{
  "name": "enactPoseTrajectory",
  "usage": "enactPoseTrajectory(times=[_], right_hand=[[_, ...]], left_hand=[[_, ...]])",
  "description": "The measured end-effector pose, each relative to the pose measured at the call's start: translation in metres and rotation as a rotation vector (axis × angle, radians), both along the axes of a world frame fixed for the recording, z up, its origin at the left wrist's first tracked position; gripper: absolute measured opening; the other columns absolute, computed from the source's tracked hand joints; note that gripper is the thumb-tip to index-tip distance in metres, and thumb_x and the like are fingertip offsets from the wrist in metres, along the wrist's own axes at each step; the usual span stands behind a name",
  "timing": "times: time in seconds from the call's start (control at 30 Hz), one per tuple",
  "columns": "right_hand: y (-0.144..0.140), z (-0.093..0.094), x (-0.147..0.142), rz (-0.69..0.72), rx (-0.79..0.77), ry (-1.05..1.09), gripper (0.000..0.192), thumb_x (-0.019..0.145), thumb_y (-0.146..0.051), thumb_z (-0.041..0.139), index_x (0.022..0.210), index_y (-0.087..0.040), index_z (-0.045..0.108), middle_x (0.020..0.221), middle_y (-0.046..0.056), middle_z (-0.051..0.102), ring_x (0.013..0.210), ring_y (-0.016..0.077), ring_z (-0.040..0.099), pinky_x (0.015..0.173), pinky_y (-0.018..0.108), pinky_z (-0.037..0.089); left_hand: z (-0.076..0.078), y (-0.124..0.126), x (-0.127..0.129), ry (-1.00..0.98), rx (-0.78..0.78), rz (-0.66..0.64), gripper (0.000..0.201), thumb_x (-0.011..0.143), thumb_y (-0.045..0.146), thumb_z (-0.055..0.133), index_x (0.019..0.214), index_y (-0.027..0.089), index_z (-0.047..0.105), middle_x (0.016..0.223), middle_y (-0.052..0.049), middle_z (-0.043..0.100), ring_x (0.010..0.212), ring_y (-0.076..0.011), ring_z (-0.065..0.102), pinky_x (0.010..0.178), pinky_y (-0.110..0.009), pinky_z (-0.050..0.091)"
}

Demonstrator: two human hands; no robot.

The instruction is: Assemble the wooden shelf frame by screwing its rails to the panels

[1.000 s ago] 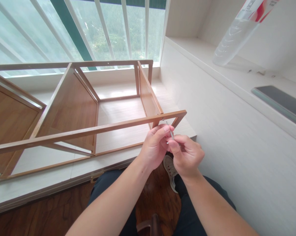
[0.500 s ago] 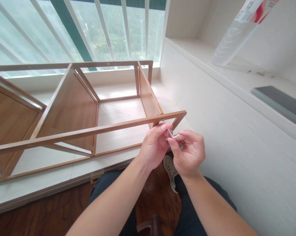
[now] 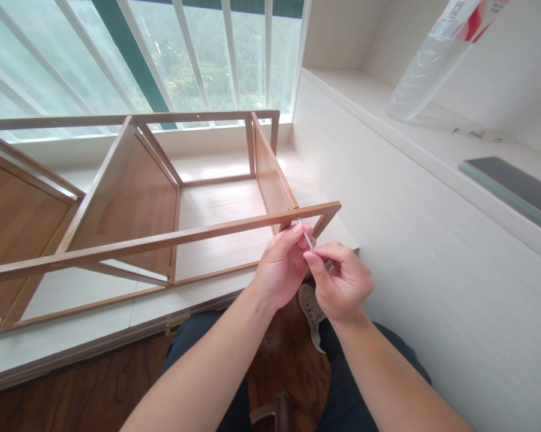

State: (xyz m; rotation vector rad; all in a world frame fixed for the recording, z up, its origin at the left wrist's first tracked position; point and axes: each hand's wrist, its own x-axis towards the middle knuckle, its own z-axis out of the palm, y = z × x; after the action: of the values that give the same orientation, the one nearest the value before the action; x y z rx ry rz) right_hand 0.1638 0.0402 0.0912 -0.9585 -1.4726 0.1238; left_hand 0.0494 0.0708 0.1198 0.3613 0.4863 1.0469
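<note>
hex key [image 3: 306, 236] slanting up-left to wooden rail [image 3: 216, 230]
my left hand [image 3: 279, 267], nearer, pinches the shaft; my right hand [image 3: 342, 279] grips the lower end.

The slim rod [image 3: 306, 235] you hold looks like smooth, shiny metal. Before you, the frame [image 3: 162, 238] is wood with a soft sheen, and its 3 visible panels [image 3: 126, 198] show smooth wood grain. Your trousers [image 3: 194, 330] are matt cloth, the floor [image 3: 36, 384] polished-looking wood, the bottle [image 3: 423, 78] clear, ribbed plastic.
</note>
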Motion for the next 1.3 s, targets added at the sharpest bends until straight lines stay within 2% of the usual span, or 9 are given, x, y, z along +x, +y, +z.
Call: enactPoseTrajectory(times=[0.17, 0.3, 0.43, 0.53, 0.7, 0.9, 1.17, 1.3], right_hand=[[-0.004, 0.008, -0.001, 0.021, -0.045, -0.04, 0.014, 0.096, -0.017, 0.074, 0.084, -0.021, 0.068, 0.067, -0.003, 0.066, 0.057, 0.0103, 0.056, 0.056, 0.024, 0.046], [-0.004, 0.008, 0.0, 0.014, -0.05, -0.049, 0.016, 0.097, -0.022, 0.072, 0.082, -0.021, 0.068, 0.066, -0.003, 0.066, 0.055, 0.0103, 0.057, 0.055, 0.024, 0.047], [-0.003, 0.001, 0.001, 0.001, -0.053, 0.019, 0.006, 0.095, -0.025, 0.076, 0.099, -0.024, 0.072, 0.078, -0.001, 0.074, 0.062, 0.0126, 0.066, 0.059, 0.025, 0.055], [0.0, -0.006, 0.0, -0.007, -0.032, 0.105, 0.022, 0.093, -0.029, 0.079, 0.113, -0.025, 0.069, 0.088, 0.0, 0.075, 0.068, 0.0151, 0.07, 0.063, 0.028, 0.06], [0.003, -0.007, -0.002, 0.042, 0.012, 0.16, 0.038, 0.091, -0.023, 0.081, 0.124, -0.027, 0.062, 0.079, -0.003, 0.068, 0.069, 0.0165, 0.071, 0.066, 0.031, 0.063], [0.005, -0.003, -0.003, 0.087, 0.064, 0.158, 0.045, 0.09, -0.009, 0.077, 0.128, -0.026, 0.061, 0.079, -0.005, 0.068, 0.067, 0.0139, 0.07, 0.066, 0.03, 0.062], [0.006, -0.009, -0.001, -0.005, 0.096, 0.076, 0.038, 0.093, -0.013, 0.077, 0.126, -0.027, 0.064, 0.092, -0.001, 0.074, 0.067, 0.0129, 0.073, 0.066, 0.029, 0.065], [0.006, -0.012, -0.001, 0.009, 0.108, 0.096, 0.041, 0.091, -0.011, 0.079, 0.126, -0.026, 0.065, 0.094, -0.001, 0.075, 0.069, 0.0127, 0.074, 0.068, 0.028, 0.065]], left_hand=[[0.0, -0.001, 0.001, 0.034, -0.017, 0.0, 0.038, 0.069, 0.045, 0.094, 0.082, 0.018, 0.071, 0.07, 0.003, 0.057, 0.064, -0.0106, 0.053, 0.066, -0.027, 0.044], [0.0, -0.002, 0.001, 0.063, -0.005, 0.009, 0.04, 0.066, 0.047, 0.095, 0.078, 0.017, 0.071, 0.069, 0.002, 0.058, 0.063, -0.011, 0.053, 0.065, -0.027, 0.044], [0.0, -0.003, 0.002, 0.062, 0.018, 0.031, 0.034, 0.069, 0.042, 0.093, 0.08, 0.016, 0.074, 0.071, 0.001, 0.061, 0.067, -0.0122, 0.057, 0.071, -0.028, 0.048], [0.0, -0.003, 0.002, 0.047, 0.033, 0.038, 0.032, 0.07, 0.042, 0.092, 0.078, 0.016, 0.075, 0.07, 0.001, 0.06, 0.072, -0.0133, 0.059, 0.078, -0.028, 0.05], [-0.001, -0.001, 0.002, 0.029, 0.055, 0.029, 0.031, 0.073, 0.042, 0.09, 0.079, 0.016, 0.074, 0.069, 0.002, 0.057, 0.071, -0.0126, 0.056, 0.079, -0.027, 0.048], [-0.001, 0.0, 0.002, -0.012, 0.03, 0.021, 0.027, 0.075, 0.039, 0.089, 0.084, 0.017, 0.075, 0.067, 0.003, 0.054, 0.07, -0.012, 0.054, 0.073, -0.025, 0.046], [0.001, -0.001, 0.001, -0.025, -0.029, 0.027, 0.026, 0.073, 0.035, 0.091, 0.083, 0.017, 0.075, 0.069, 0.003, 0.059, 0.068, -0.0109, 0.056, 0.069, -0.025, 0.045], [0.002, -0.001, 0.001, -0.024, -0.037, 0.02, 0.025, 0.074, 0.035, 0.09, 0.082, 0.017, 0.075, 0.068, 0.004, 0.06, 0.067, -0.0106, 0.057, 0.068, -0.024, 0.045]])
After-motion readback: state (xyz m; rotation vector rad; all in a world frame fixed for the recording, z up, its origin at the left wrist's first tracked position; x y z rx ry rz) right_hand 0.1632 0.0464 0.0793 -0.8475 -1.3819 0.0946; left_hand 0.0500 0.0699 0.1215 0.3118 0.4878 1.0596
